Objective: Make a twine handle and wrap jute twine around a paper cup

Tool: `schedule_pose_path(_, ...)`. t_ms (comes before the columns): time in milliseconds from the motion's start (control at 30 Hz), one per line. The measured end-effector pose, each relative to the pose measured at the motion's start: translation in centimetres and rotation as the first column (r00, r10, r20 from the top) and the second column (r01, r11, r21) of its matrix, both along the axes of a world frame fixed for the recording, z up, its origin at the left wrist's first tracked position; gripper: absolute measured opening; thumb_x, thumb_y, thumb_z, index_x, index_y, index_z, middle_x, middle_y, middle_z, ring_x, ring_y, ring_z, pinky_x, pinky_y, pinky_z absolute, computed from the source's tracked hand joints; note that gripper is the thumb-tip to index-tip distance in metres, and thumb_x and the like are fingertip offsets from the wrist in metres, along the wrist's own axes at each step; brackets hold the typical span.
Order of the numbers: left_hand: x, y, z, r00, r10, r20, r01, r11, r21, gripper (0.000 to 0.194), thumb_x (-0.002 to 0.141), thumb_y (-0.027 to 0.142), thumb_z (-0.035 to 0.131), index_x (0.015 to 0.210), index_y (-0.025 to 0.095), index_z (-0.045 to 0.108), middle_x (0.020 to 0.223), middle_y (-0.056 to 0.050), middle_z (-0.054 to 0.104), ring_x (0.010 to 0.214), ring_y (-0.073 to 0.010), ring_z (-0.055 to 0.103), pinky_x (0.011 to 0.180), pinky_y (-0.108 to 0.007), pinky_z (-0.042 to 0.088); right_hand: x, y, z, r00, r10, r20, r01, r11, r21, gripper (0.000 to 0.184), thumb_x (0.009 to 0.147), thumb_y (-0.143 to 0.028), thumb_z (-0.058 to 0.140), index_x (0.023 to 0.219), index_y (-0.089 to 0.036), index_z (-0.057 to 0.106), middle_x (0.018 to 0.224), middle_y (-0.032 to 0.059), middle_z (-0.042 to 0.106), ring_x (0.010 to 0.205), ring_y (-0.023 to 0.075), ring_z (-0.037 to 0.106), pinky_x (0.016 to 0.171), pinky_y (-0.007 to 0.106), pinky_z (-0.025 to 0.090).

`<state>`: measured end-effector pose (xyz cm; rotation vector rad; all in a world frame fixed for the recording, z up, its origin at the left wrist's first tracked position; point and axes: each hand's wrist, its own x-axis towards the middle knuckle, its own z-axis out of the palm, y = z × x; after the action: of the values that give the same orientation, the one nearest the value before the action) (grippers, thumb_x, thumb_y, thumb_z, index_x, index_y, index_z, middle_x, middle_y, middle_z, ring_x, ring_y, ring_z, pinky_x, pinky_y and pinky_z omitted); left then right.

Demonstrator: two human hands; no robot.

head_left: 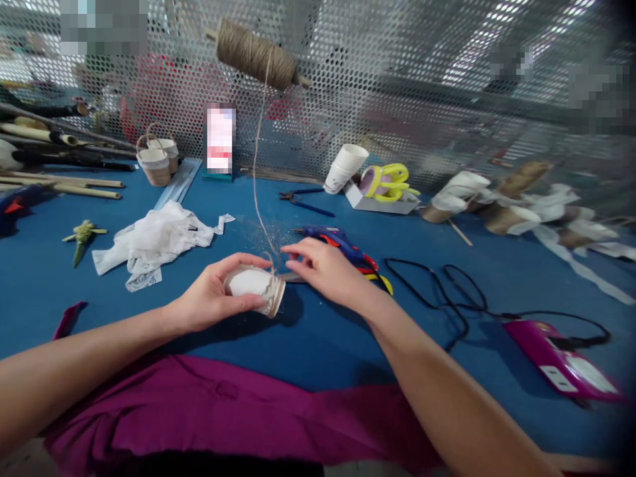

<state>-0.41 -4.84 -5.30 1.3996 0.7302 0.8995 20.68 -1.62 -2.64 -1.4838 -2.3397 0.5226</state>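
Note:
My left hand [211,291] is wrapped around a small white paper cup [244,281], tipped on its side with its rim to the right. Twine [272,295] circles the cup near that rim, and a small loop of it stands up there. My right hand [322,265] is just right of the rim, fingers reaching left and slightly apart, fingertips beside the twine. From a big twine spool [253,54] overhead, one strand [256,165] runs down to the cup. Behind and partly under my right hand lie a blue glue gun [340,240] and scissors with red-yellow handles [380,279].
Crumpled white lace [161,237] lies left, near two small twine-handled buckets [155,165]. Pliers [308,202], stacked paper cups [346,167] and a white box [382,200] holding yellow tubing are behind. A black cord [437,298] leads to a magenta power strip [561,364] at right.

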Motion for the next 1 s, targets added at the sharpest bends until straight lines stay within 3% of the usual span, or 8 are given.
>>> schedule_pose_path(133,-0.1,0.4,-0.4,0.998,0.063,-0.005,-0.063,0.998,-0.003,0.039,0.066,0.019,0.070,0.102,0.015,0.056,0.076,0.001,0.059,0.063,-0.0076,0.052,0.059,-0.017,0.044,2.0,-2.7,2.2,0.978,-0.172,0.120,0.162,0.982,0.093,0.022,0.082,-0.025,0.050,0.097,-0.016,0.064,0.095,0.0078,0.063,0.078,0.0167,0.060,0.074,0.031,0.046)
schedule_pose_path(200,-0.1,0.7,-0.6,0.995,0.096,-0.009,-0.096,0.995,-0.005,0.040,0.067,0.021,0.071,0.103,0.016,0.055,0.074,0.002,0.058,0.062,-0.0073,0.052,0.059,-0.016,0.044,2.8,-5.6,2.5,0.980,-0.098,0.175,0.097,0.995,0.015,0.024,0.080,-0.030,0.054,0.098,-0.017,0.063,0.097,0.0076,0.063,0.087,0.0196,0.059,0.080,0.034,0.046)
schedule_pose_path(333,-0.2,1.0,-0.9,0.990,0.138,-0.022,-0.138,0.990,0.006,0.042,0.066,0.023,0.071,0.104,0.016,0.055,0.073,0.002,0.058,0.062,-0.0073,0.052,0.059,-0.016,0.044,4.1,-11.2,1.0,0.977,0.033,0.209,0.020,0.969,-0.245,0.037,0.065,-0.026,0.069,0.100,-0.024,0.059,0.102,0.0041,0.059,0.094,0.0194,0.057,0.080,0.031,0.047)
schedule_pose_path(433,-0.2,1.0,-0.8,0.988,0.153,-0.036,-0.152,0.988,0.024,0.042,0.065,0.024,0.071,0.103,0.015,0.055,0.074,0.001,0.059,0.061,-0.0078,0.053,0.057,-0.017,0.045,4.8,-12.9,-0.7,0.968,-0.075,0.239,0.135,0.959,-0.247,0.005,0.074,-0.015,0.057,0.076,-0.020,0.056,0.085,0.0027,0.058,0.076,0.0140,0.059,0.069,0.026,0.048)
schedule_pose_path(633,-0.1,1.2,-0.6,0.971,0.227,-0.070,-0.220,0.970,0.104,0.040,0.065,0.024,0.071,0.102,0.016,0.056,0.072,0.002,0.058,0.060,-0.0078,0.052,0.056,-0.017,0.045,4.5,-10.1,-1.5,0.943,-0.158,0.292,0.165,0.986,0.000,0.016,0.081,-0.014,0.047,0.066,-0.019,0.049,0.072,0.0031,0.056,0.062,0.0140,0.055,0.058,0.026,0.045)
schedule_pose_path(767,-0.1,1.6,-0.8,0.963,0.251,-0.094,-0.237,0.962,0.138,0.040,0.065,0.025,0.070,0.102,0.016,0.056,0.072,0.002,0.058,0.061,-0.0077,0.052,0.057,-0.017,0.045,4.8,-6.4,-1.5,0.901,-0.287,0.325,0.224,0.950,0.217,0.024,0.080,-0.012,0.044,0.101,-0.016,0.055,0.102,0.0117,0.059,0.090,0.0218,0.057,0.072,0.033,0.047)
schedule_pose_path(867,-0.2,1.8,-0.9,0.955,0.276,-0.108,-0.257,0.953,0.160,0.041,0.066,0.026,0.069,0.103,0.016,0.055,0.073,0.001,0.058,0.061,-0.0083,0.052,0.057,-0.018,0.045,5.0,-4.8,-1.8,0.866,-0.263,0.426,0.178,0.957,0.230,0.035,0.076,-0.011,0.048,0.111,-0.013,0.055,0.103,0.0139,0.062,0.095,0.0268,0.056,0.080,0.039,0.045)
schedule_pose_path(1000,-0.3,1.8,-0.9,0.949,0.287,-0.133,-0.260,0.948,0.186,0.041,0.067,0.028,0.068,0.103,0.016,0.055,0.072,0.001,0.059,0.061,-0.0095,0.053,0.057,-0.020,0.046,4.6,-4.6,-2.2,0.872,-0.276,0.405,0.185,0.951,0.249,0.019,0.079,-0.015,0.049,0.093,-0.015,0.061,0.083,0.0100,0.065,0.084,0.0254,0.057,0.074,0.037,0.045)
